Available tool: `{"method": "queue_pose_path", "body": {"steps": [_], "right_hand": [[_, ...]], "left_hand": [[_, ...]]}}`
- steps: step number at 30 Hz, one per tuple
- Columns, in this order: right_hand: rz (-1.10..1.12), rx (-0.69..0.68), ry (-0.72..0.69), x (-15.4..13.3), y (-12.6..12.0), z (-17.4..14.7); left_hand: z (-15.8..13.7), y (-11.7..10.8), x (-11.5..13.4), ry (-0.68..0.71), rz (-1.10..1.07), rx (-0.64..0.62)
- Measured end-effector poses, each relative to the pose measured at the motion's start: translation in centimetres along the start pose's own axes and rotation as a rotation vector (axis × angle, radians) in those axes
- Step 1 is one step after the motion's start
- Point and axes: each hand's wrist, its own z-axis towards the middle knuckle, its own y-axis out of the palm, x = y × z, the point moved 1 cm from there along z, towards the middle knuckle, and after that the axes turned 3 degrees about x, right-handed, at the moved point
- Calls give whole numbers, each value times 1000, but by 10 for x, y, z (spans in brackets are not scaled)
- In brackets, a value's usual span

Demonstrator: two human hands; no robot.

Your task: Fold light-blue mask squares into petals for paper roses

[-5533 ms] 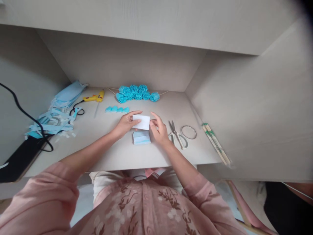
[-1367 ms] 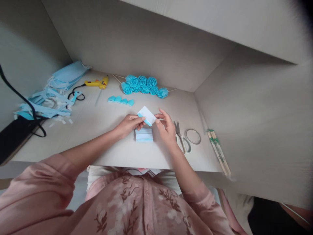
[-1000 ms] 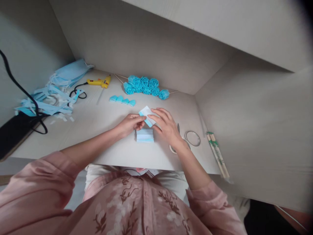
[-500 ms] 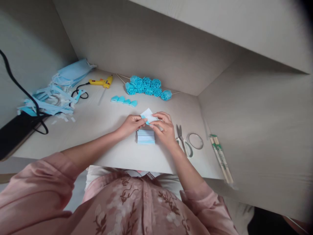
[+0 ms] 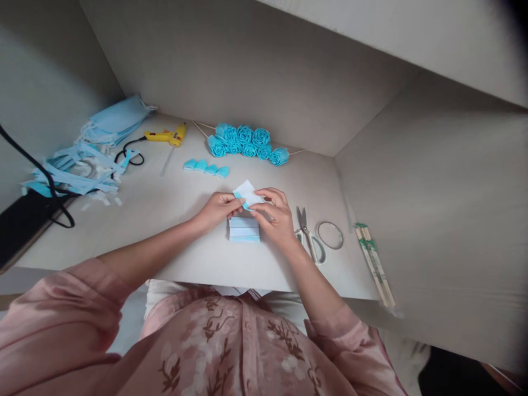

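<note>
Between my two hands is a small square of face mask fabric [image 5: 248, 191], white on the face toward me with a blue strip folded over at its lower left. My left hand [image 5: 220, 209] pinches its left edge between thumb and fingers. On the other side, my right hand [image 5: 276, 213] grips the right edge and lower corner with curved fingers. Just below them lies a stack of cut mask pieces [image 5: 244, 230] on the table. Beyond the hands, several folded blue petals [image 5: 205, 168] sit in a row.
Blue fabric roses [image 5: 247, 142] on sticks lie at the back. A yellow glue gun [image 5: 167, 136], mask scraps [image 5: 78, 170] and whole masks [image 5: 117, 118] are at left. Scissors [image 5: 308, 236], a wire ring [image 5: 330, 235] and packed wooden sticks [image 5: 375, 267] lie at right. Walls enclose the table.
The camera view has shifted slightly, moving the table items a little to the left. Both hands keep hold of the fabric square in nearly the same pose.
</note>
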Motion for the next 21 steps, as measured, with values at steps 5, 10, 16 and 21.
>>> {"method": "queue_pose_path", "body": {"steps": [5, 10, 16, 21], "right_hand": [[27, 19, 14, 0, 1, -1], [100, 69, 156, -1, 3, -1], [360, 44, 368, 3, 8, -2], [478, 31, 495, 10, 12, -5]], "left_hand": [[2, -1, -3, 53, 78, -5], [3, 0, -5, 163, 190, -22], [3, 1, -7, 167, 216, -22], [2, 1, -7, 167, 190, -31]]}}
